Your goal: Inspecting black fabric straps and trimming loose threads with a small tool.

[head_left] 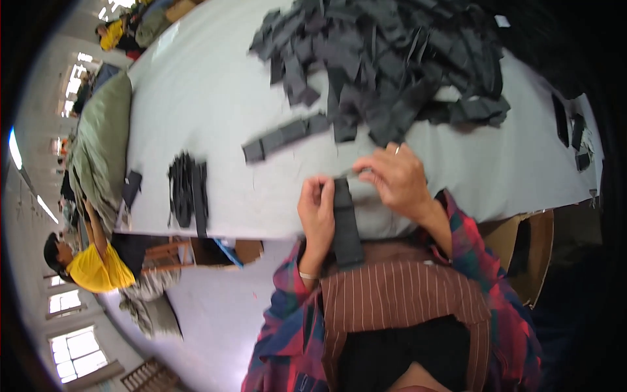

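At the table's near edge, my left hand (316,210) pinches the upper end of a dark grey fabric strip (347,225). The strip hangs down over the edge toward my striped brown apron (405,294). To its right, my right hand (400,181), with a ring on one finger, is closed with thumb and forefinger together. A thin dark piece runs from the strip's top to those fingertips; whether it belongs to the strip I cannot tell. Just beyond my hands lies a large loose heap of similar dark fabric pieces (385,59).
A single dark strip (284,137) juts left from the heap on the pale table (225,85). Further left lies a bundle of dark strips (187,193). Cardboard boxes (541,248) stand below the table. A person in yellow (101,268) works beside a large green fabric bundle (104,140).
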{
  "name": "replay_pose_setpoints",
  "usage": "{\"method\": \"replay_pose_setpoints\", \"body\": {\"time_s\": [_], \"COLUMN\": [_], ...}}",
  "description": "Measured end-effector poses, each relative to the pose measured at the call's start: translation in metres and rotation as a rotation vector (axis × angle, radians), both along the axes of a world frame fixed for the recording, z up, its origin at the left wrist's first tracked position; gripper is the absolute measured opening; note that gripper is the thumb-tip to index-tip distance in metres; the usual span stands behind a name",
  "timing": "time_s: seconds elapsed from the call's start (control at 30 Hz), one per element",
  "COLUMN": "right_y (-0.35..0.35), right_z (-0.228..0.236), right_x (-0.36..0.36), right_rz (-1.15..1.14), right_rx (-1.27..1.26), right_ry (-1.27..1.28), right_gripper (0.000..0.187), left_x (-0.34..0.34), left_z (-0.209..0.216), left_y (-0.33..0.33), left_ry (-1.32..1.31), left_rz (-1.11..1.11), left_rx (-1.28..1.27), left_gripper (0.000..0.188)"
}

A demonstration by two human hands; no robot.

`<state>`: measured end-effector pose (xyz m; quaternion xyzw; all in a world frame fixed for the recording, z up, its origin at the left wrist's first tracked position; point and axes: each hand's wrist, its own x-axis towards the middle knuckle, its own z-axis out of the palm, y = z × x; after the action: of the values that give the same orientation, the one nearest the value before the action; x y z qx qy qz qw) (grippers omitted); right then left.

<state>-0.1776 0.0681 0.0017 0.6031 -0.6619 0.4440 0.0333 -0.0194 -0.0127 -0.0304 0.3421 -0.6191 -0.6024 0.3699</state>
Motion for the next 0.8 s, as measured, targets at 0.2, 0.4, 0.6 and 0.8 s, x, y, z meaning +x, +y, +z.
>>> {"method": "replay_pose_setpoints", "body": {"time_s": [0.2,0.4,0.6,0.8], "right_y": [-0.005,-0.005,-0.006,-0.008], "right_z": [-0.005,-0.012,-0.015,-0.017], "right_x": [0.003,0.007,0.012,0.011], "right_rz": [0.018,0.037,0.042,0.024], "right_rx": [0.022,0.032,0.043,0.05], "right_ry": [0.004,0.047,0.067,0.082], "right_gripper": [0.013,0.013,0.014,0.015], "left_x": [0.006,0.008,0.008,0.008], "left_z": [-0.017,-0.021,-0.012,-0.01], "left_y": [-0.006,-0.003,0.001,-0.002], "left_ry": [0.135,0.148,0.149,0.098], "left_rz": [-0.004,-0.019,-0.028,-0.017], "left_rx": [0.197,0.247,0.139,0.141], "left_gripper": [0.006,0.007,0.009,0.01]}}
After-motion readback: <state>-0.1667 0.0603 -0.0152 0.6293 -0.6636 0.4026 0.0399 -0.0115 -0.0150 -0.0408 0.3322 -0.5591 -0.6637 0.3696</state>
